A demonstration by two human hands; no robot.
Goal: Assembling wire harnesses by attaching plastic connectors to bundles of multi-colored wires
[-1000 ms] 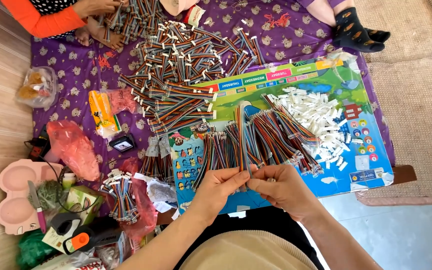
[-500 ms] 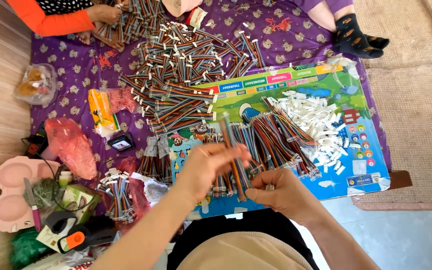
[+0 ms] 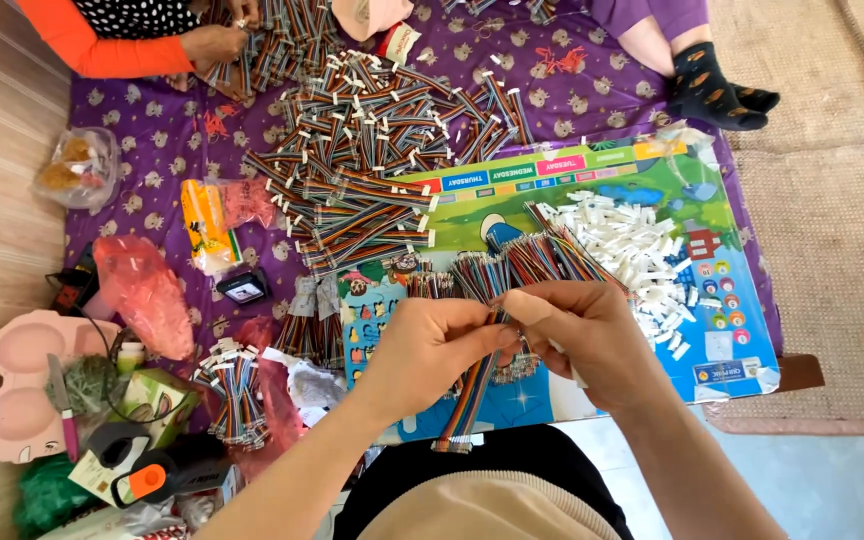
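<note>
1. Our left hand [image 3: 432, 345] and right hand [image 3: 582, 330] meet over the near edge of the colourful play board [image 3: 592, 200], fingertips pressed together and pinching one rainbow ribbon cable [image 3: 467, 400].
2. That cable hangs down from the pinch past the board's near edge, its white connector end just above our dark lap.
3. Just beyond our hands on the board lies a fan of loose coloured cables [image 3: 512, 260]; to the right of it a heap of small white connectors [image 3: 632, 240] spreads toward the board's right half.
4. The board's right and near-right parts are bare, the freest room beside our hands; past its right edge lies beige carpet [image 3: 832, 200].
5. Left of the board, on the purple patterned cloth [image 3: 152, 120], sits a big pile of finished cables [image 3: 372, 150], then a yellow packet [image 3: 202, 225] and a red plastic bag [image 3: 142, 290] further left.
6. At the far-left corner from the board another person's hand [image 3: 214, 42], in an orange sleeve, works in more cables; a foot in a dark sock [image 3: 717, 90] rests beyond the board's far edge.
7. Half a second ago our left hand was lifted higher and blurred over the cable fan; it has come down to join the right, and the cable now hangs straight.
</note>
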